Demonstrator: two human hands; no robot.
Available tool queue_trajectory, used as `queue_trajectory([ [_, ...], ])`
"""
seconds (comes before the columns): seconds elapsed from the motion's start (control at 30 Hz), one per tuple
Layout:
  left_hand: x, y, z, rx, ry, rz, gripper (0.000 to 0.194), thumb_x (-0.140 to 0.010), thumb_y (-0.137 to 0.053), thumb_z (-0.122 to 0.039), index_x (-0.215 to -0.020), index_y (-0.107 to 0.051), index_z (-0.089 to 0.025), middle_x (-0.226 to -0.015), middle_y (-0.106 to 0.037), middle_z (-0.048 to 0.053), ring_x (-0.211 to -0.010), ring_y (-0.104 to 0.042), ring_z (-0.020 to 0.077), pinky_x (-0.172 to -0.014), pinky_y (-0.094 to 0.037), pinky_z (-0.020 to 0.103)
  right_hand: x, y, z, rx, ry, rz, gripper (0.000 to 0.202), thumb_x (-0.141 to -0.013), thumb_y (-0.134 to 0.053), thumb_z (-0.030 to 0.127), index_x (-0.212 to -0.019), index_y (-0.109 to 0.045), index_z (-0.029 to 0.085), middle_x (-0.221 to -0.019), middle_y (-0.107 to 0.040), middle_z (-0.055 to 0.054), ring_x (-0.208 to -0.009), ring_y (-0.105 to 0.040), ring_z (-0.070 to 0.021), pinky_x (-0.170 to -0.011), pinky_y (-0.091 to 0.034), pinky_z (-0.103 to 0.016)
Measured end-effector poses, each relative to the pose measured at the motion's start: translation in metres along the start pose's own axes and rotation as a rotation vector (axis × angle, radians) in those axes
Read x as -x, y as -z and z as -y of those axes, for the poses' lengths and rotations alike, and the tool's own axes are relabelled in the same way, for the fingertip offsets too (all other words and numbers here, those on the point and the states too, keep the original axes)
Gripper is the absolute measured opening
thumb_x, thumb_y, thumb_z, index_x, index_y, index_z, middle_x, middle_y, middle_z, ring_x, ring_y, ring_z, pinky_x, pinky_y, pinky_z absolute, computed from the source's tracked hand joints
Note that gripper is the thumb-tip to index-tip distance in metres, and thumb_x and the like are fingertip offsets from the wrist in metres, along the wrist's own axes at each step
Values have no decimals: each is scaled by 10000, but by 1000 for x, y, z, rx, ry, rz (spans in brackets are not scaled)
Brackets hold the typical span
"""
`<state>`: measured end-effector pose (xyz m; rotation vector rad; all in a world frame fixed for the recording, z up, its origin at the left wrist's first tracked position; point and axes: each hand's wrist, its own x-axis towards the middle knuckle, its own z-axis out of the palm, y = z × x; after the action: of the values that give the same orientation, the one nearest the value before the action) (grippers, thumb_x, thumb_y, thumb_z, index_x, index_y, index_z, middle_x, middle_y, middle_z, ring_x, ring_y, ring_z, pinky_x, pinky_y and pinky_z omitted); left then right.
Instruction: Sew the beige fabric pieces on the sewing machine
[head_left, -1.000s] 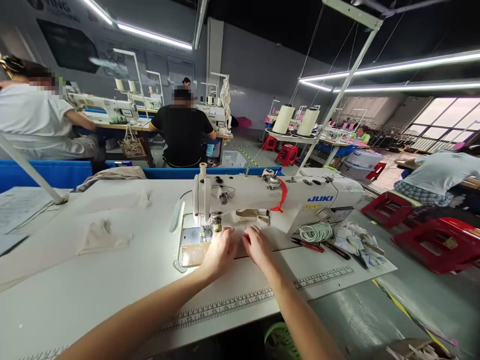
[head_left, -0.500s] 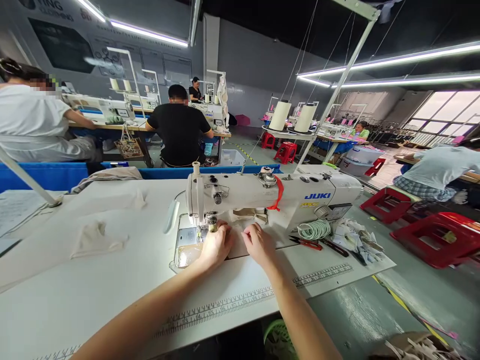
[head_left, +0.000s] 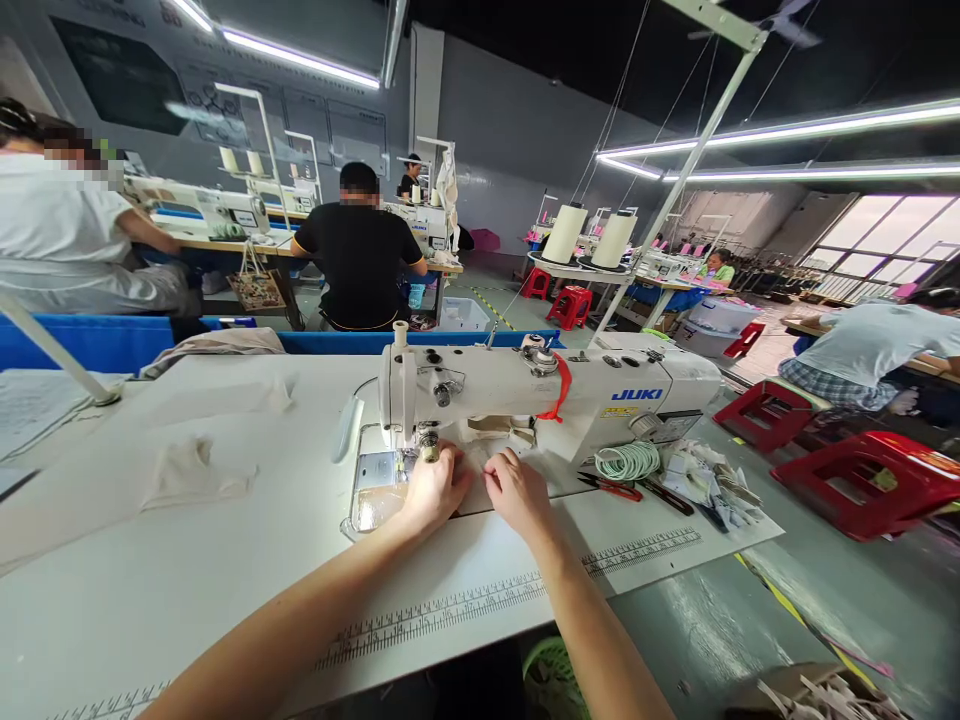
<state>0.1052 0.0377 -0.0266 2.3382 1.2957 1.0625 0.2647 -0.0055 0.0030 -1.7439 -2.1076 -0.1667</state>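
Note:
A white sewing machine [head_left: 510,385] stands on the table, its needle area to the left. Close to the needle and presser foot, my left hand [head_left: 437,487] rests with its fingers bent together. My right hand [head_left: 519,492] is a little to the right, thumb and fingers pinched, under the machine's arm. Whatever lies between the fingers of either hand is too small or hidden to make out. Behind the hands, pale fabric strips [head_left: 501,431] lie on the machine bed. The metal needle plate [head_left: 375,470] shows to the left of my left hand.
Pale fabric pieces [head_left: 187,475] lie on the table's left side. At the right are a green cord coil [head_left: 627,461], red-handled snips [head_left: 619,489] and a scrap pile [head_left: 712,485]. Thread cones [head_left: 564,234] stand behind the machine. Red stools [head_left: 862,485] are on the floor; several co-workers sit nearby.
The view has shifted slightly. Both hands stay at nearly the same place beside the needle, with their fingers still closed and only slightly moved.

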Motion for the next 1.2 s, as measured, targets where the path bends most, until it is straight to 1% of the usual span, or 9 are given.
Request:
queue_trajectory([
  [0.27, -4, 8, -12, 109, -26, 7, 95, -883, -424, -251, -830, -478, -194, -969, -578, 89, -917, -565, 199, -784, -480, 330, 0, 9, -5, -132, 74, -36, 81, -848, -576, 120, -832, -545, 193, -921, -590, -5, -786, -580, -144, -628, -379, -230],
  [0.4, 8, 24, -27, 142, -33, 82, 164, -904, -364, -258, -763, -433, -209, -733, -565, 25, -687, -545, 163, -621, -432, 280, 1, 11, -7, -138, 54, 34, 88, -829, -570, 108, -823, -548, 193, -956, -581, -11, -723, -568, -134, -589, -373, -233],
  [0.5, 28, 45, -27, 227, 66, 175, 183, -910, -352, -293, -749, -395, -218, -605, -548, -18, -547, -505, 137, -546, -379, 256, 2, 9, -6, -107, 31, 34, 92, -829, -559, 95, -839, -552, 187, -959, -575, -15, -736, -569, -134, -586, -364, -233],
  [0.63, 53, 85, 1, 288, 273, 234, 237, -891, -389, -391, -728, -407, -220, -585, -577, -24, -545, -527, 142, -574, -389, 260, 1, 3, -3, -62, -29, -7, 65, -832, -557, 119, -833, -550, 183, -920, -571, -16, -710, -559, -136, -559, -336, -240],
  [0.77, 67, 125, 36, -95, 444, 160, 224, -864, -412, -362, -727, -515, -218, -673, -596, -11, -651, -550, 174, -576, -361, 276, 0, -2, -7, -4, -74, -66, 32, -854, -549, 148, -857, -546, 180, -903, -576, -25, -713, -559, -148, -544, -320, -248],
  [0.87, 73, 143, 53, -236, 372, 95, 160, -829, -444, -303, -736, -532, -208, -800, -616, 26, -850, -546, 218, -659, -400, 299, -1, -7, -14, 110, -93, -85, 26, -863, -550, 178, -838, -547, 181, -891, -578, -39, -654, -547, -155, -509, -294, -269],
  [0.97, 78, 162, 72, -116, 248, 85, 169, -834, -475, -330, -882, -554, -188, -893, -609, 50, -853, -548, 199, -730, -450, 311, -2, -15, -19, 172, -49, -107, 61, -856, -536, 198, -797, -535, 186, -867, -571, -52, -637, -549, -167, -503, -304, -280],
  [1.07, 82, 195, 100, -65, 226, 50, 223, -884, -420, -343, -891, -574, -182, -887, -597, 50, -757, -556, 160, -703, -463, 288, -3, -19, -20, 193, -7, -186, 79, -852, -481, 227, -795, -520, 189, -846, -570, -65, -639, -556, -186, -497, -331, -287],
  [1.2, 84, 242, 135, -275, 238, 58, 192, -859, -467, -311, -837, -605, -180, -905, -611, 69, -880, -537, 217, -777, -440, 335, -5, -18, -16, 180, 73, -358, 143, -847, -394, 260, -807, -514, 194, -846, -595, -74, -622, -569, -199, -468, -348, -292],
])
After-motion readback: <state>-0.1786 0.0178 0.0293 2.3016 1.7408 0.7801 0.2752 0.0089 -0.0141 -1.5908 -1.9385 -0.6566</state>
